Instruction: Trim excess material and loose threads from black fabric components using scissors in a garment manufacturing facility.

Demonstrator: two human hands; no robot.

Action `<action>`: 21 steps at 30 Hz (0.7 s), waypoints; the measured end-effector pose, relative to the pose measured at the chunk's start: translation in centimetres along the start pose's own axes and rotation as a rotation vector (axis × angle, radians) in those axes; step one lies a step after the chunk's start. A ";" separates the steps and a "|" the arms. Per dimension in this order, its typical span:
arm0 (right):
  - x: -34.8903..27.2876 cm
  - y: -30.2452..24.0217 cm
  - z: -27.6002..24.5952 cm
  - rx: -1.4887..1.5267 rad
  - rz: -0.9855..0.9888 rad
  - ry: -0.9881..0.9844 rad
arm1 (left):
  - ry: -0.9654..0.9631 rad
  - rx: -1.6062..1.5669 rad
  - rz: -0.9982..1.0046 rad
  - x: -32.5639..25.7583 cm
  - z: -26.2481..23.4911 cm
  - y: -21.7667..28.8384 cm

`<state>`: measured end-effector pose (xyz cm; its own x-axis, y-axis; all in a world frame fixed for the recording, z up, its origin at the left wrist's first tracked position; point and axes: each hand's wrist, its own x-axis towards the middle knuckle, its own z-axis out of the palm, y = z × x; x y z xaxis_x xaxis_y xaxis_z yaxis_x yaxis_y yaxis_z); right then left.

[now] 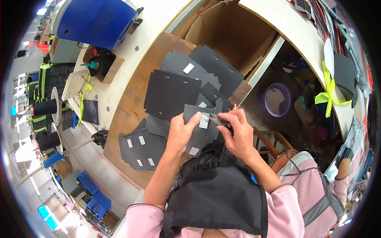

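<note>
My left hand (181, 133) is closed on a dark grey fabric panel (193, 137), thumb on top beside a white patch. Another white patch lies lower on this panel. My right hand (239, 134) grips what look like small thread snips (224, 122), black at the handle. Their thin metallic tip points left, close to the upper patch; whether it touches is blurred. An orange tip shows above the right fingers. Beyond my hands, black and grey panels (171, 95) overlap in a loose pile. Nearer on the left lie grey panels (143, 150) with several white patches.
The panels rest on a brown board (129, 104). An open cardboard box (232, 29) stands beyond it, and a purple bin (276, 100) sits on the floor to the right. A blue machine (93, 23) is at the far left. A person in pink (313, 186) is close on my right.
</note>
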<state>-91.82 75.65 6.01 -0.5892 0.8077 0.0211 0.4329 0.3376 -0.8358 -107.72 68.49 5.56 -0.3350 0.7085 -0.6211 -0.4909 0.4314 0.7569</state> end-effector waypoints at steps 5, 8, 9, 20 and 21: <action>0.2 0.6 0.6 -0.120 -0.165 0.034 | 0.005 0.037 0.019 -0.5 0.3 0.0; 0.1 1.0 0.8 -0.184 -0.251 0.074 | 0.005 0.063 0.041 -0.7 0.2 -0.1; -0.1 1.2 0.9 -0.184 -0.250 0.073 | 0.000 0.079 0.045 -0.7 0.2 -0.2; 1.4 5.5 1.6 0.545 0.262 0.054 | -0.032 -0.109 -0.097 -0.7 -0.9 -0.2; 2.0 5.7 0.7 0.719 0.380 -0.191 | -0.061 -0.150 -0.134 -0.7 -1.5 -0.1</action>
<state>-91.05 78.84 0.93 -0.6245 0.6865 -0.3723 0.1228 -0.3845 -0.9149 -108.64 67.11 5.68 -0.2114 0.6849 -0.6973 -0.6438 0.4392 0.6266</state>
